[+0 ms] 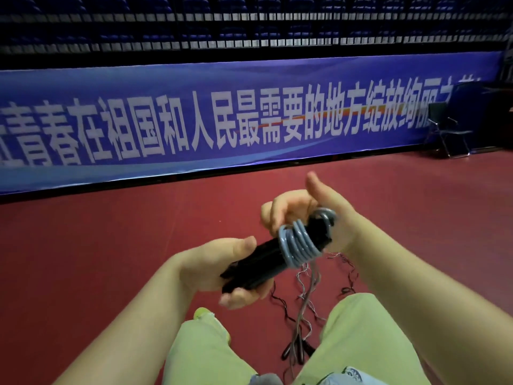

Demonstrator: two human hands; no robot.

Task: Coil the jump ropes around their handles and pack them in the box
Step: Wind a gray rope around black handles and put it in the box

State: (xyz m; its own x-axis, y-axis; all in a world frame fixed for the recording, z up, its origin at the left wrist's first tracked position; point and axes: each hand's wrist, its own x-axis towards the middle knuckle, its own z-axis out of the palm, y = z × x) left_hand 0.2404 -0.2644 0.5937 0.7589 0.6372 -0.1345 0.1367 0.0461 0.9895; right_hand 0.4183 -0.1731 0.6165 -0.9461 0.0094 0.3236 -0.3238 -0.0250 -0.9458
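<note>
The jump rope (298,243) is a grey cord wound in several tight loops around the far end of a pair of black handles (261,266), held in mid-air over the red floor (111,245) between the person's knees. The left hand (222,270) grips the near end of the handles, thumb on top. The right hand (313,212) curls around the far end by the coils, thumb raised. Loose thin cords (305,301) hang below and trail on the floor. A blue banner (222,120) runs along the far side, with a folding chair (447,129) at far right.
</note>
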